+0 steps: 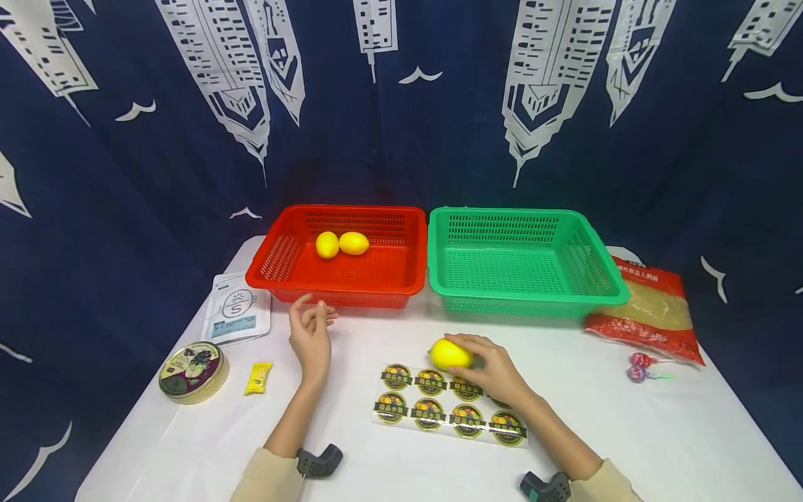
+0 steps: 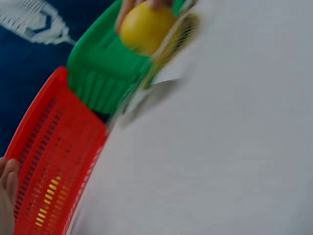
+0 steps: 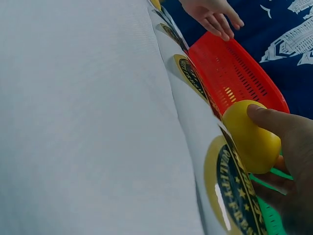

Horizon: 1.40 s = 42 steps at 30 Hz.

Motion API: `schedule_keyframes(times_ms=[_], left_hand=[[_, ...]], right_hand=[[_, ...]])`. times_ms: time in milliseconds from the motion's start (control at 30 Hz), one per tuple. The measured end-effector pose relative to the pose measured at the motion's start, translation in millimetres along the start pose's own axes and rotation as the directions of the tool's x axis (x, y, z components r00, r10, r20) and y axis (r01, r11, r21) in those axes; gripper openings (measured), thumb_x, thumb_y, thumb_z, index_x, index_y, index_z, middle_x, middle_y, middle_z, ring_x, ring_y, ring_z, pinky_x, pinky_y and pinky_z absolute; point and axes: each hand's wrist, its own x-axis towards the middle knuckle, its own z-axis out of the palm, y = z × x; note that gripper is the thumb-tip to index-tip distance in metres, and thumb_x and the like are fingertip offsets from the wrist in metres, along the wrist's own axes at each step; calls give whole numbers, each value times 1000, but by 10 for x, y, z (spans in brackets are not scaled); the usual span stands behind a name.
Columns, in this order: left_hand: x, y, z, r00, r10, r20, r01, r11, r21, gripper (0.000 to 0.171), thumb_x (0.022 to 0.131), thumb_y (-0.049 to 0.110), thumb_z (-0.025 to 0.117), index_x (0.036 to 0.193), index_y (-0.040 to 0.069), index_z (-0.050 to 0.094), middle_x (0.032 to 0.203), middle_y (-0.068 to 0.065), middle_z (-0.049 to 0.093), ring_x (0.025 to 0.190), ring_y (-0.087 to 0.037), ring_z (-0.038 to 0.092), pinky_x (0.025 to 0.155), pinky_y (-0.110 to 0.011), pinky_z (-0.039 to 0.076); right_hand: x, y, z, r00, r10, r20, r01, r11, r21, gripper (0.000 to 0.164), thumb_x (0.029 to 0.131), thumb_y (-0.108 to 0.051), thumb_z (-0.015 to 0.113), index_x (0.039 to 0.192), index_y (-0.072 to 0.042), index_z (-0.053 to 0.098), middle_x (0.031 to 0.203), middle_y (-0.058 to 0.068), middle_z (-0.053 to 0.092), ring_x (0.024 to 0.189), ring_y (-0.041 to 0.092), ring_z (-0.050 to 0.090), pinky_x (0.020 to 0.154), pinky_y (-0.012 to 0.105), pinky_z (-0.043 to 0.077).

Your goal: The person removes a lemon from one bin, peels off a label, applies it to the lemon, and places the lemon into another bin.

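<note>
My right hand (image 1: 492,366) grips a yellow lemon (image 1: 449,354) over the upper edge of a sticker sheet (image 1: 410,411) with round black-and-gold labels. In the right wrist view the thumb lies across the lemon (image 3: 252,139) and fingers reach under it. Nothing is held by my left hand (image 1: 311,341), whose fingers are loosely bent just in front of the red basket (image 1: 339,286). Two more lemons, one (image 1: 327,245) left of the other (image 1: 354,242), lie inside that basket. A green basket (image 1: 527,301) stands beside it on the right.
At the left are a white pouch (image 1: 238,307), a round tin (image 1: 193,371) and a small yellow packet (image 1: 258,378). A red bag of noodles (image 1: 652,307) lies right of the green basket, with two lollipops (image 1: 638,367) in front. A dark blue curtain (image 1: 401,139) hangs behind.
</note>
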Motion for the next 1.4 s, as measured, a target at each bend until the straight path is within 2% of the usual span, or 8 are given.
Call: schedule_keyframes(times_ms=[100, 200, 333, 467, 733, 1000, 1167, 1400], left_hand=[[-194, -61, 1, 967, 33, 252, -65, 991, 121, 28, 92, 19, 58, 112, 0, 58, 84, -11, 67, 73, -20, 65, 65, -32, 56], [-346, -140, -11, 859, 22, 511, -156, 963, 221, 29, 90, 24, 61, 115, 9, 62, 91, -1, 65, 79, -13, 63, 68, -26, 54], [-470, -224, -25, 700, -18, 714, -313, 891, 329, 46, 85, 37, 65, 124, 13, 59, 103, 2, 56, 90, -11, 53, 78, -29, 50], [-530, -264, -33, 623, -35, 781, -426, 823, 377, 54, 80, 45, 68, 120, 11, 63, 107, 3, 48, 95, -12, 44, 82, -33, 44], [-528, -331, -43, 637, 36, 770, -471, 809, 352, 43, 69, 37, 79, 104, 13, 71, 101, 7, 48, 90, -8, 45, 80, -30, 44], [-511, -246, -60, 679, -76, 730, -190, 942, 276, 33, 69, 29, 81, 99, 19, 72, 81, 12, 64, 74, -7, 59, 67, -25, 50], [-517, -179, -51, 639, -192, 745, 4, 969, 246, 31, 72, 20, 80, 102, 16, 71, 76, 5, 65, 67, -9, 61, 63, -25, 53], [-512, 109, -53, 609, -231, 759, 87, 971, 225, 28, 75, 12, 77, 102, 7, 70, 75, 3, 66, 71, -12, 65, 68, -26, 54]], right_hand=[[-12, 4, -22, 1000, -5, 0, 5, 1000, -14, 56, 74, -27, 78, 126, -17, 58, 125, 5, 57, 115, 23, 51, 97, 45, 41], [-19, -14, -49, 1000, -13, -6, 13, 999, -33, 57, 75, -27, 78, 127, -15, 58, 128, 10, 55, 116, 26, 49, 97, 51, 39], [-34, -87, -87, 999, -30, -37, 28, 998, -64, 59, 75, -27, 77, 128, -16, 56, 130, 9, 53, 118, 24, 45, 96, 55, 37], [-51, -197, -104, 994, -67, -85, 62, 996, -57, 56, 73, -23, 78, 125, -16, 58, 127, 6, 54, 117, 22, 45, 95, 52, 39], [-25, -421, 38, 982, -150, -114, 152, 988, 6, 43, 75, -16, 77, 116, -14, 65, 113, -1, 62, 101, 14, 51, 85, 26, 47], [49, -583, 323, 982, -178, -63, 181, 983, 41, 35, 80, -19, 73, 113, -13, 66, 107, -4, 63, 96, 11, 56, 79, 26, 51], [108, -628, 450, 979, -184, -92, 184, 983, -7, 32, 79, -18, 74, 109, -10, 68, 97, -4, 64, 84, 8, 52, 66, 19, 47], [132, -617, 530, 973, -189, -133, 182, 981, -62, 22, 78, -16, 75, 99, -9, 72, 86, -9, 60, 79, 5, 46, 63, 11, 40]])
